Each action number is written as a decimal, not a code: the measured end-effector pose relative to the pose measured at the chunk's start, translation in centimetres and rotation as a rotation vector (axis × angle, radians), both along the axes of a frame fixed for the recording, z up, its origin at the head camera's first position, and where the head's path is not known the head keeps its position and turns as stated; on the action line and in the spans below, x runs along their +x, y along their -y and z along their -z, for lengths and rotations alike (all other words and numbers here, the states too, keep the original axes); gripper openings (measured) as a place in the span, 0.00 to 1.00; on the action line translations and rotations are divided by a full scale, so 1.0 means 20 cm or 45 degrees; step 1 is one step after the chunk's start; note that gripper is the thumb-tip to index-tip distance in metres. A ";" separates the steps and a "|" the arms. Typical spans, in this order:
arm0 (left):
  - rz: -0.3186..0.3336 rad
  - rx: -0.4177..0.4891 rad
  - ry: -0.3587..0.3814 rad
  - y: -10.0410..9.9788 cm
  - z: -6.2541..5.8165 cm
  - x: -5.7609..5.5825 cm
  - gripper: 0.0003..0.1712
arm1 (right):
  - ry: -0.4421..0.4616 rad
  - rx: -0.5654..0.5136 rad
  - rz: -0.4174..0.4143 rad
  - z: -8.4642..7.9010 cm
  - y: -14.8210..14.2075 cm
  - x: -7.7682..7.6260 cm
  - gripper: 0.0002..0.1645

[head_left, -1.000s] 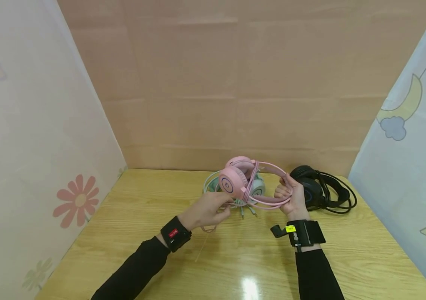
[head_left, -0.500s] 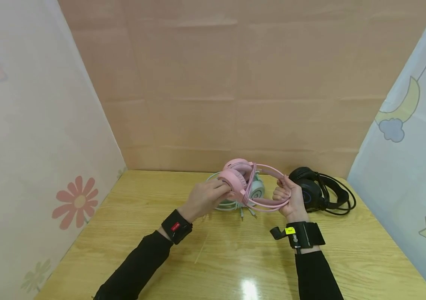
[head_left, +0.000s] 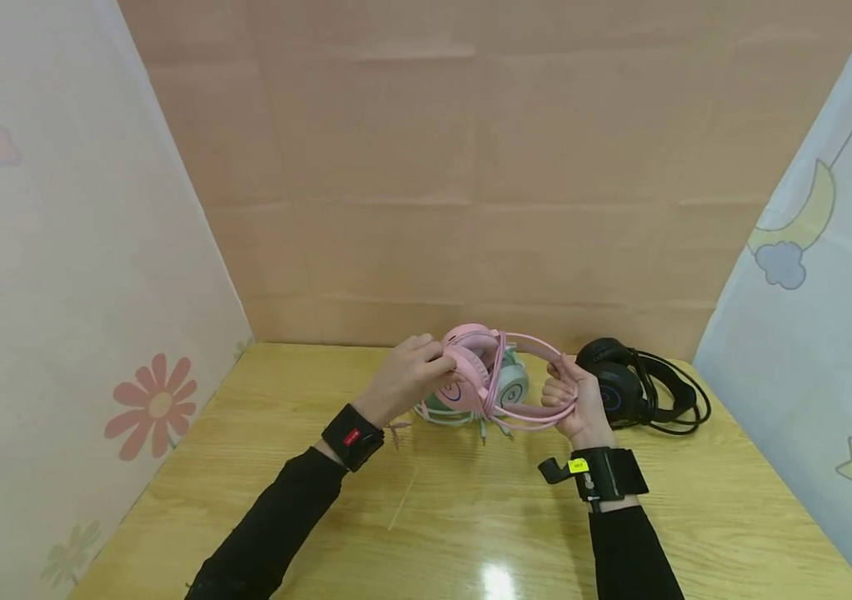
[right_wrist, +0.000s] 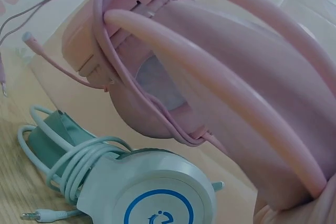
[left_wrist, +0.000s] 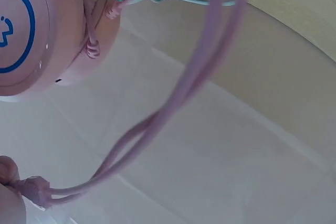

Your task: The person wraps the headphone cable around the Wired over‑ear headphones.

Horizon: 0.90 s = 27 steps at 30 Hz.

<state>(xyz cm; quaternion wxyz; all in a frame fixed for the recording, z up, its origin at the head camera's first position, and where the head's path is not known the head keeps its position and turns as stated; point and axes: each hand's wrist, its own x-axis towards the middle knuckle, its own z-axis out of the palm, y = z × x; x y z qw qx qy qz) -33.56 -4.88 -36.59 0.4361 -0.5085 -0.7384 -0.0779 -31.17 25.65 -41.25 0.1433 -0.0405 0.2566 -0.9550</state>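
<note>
My right hand [head_left: 578, 402] grips the headband of a pink headset [head_left: 471, 367], held up with its ear cups toward the left. Pink cable loops wrap around it beside the cups. My left hand [head_left: 407, 379] is at the left of the near ear cup. In the left wrist view its fingertips [left_wrist: 8, 170] pinch the doubled pink cable [left_wrist: 176, 98] at a small joint. The cable's loose plugs [head_left: 398, 429] hang below that wrist. A thin microphone boom [right_wrist: 58, 64] sticks out from a cup in the right wrist view.
Behind and below the pink headset, a mint green headset [head_left: 513, 385] lies on the wooden table [head_left: 321, 383], its cable bundled. At the right, close to my right hand, lies a black headset [head_left: 617, 392] with looped cable. A brown paper wall [head_left: 366, 250] stands at the back.
My left hand has risen from below the near ear cup to its left side, bringing the pink cable with it. My right hand keeps its grip, and the headset has dipped slightly.
</note>
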 end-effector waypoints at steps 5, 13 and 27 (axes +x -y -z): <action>0.040 -0.032 -0.134 -0.03 -0.02 0.02 0.12 | 0.006 0.023 -0.007 0.01 0.01 0.01 0.21; 0.072 -0.007 -0.235 -0.07 -0.07 0.02 0.16 | -0.016 0.014 -0.070 0.00 0.01 0.01 0.23; -0.044 -0.014 -0.247 -0.07 -0.09 -0.04 0.25 | -0.046 0.062 -0.137 0.00 0.02 -0.01 0.22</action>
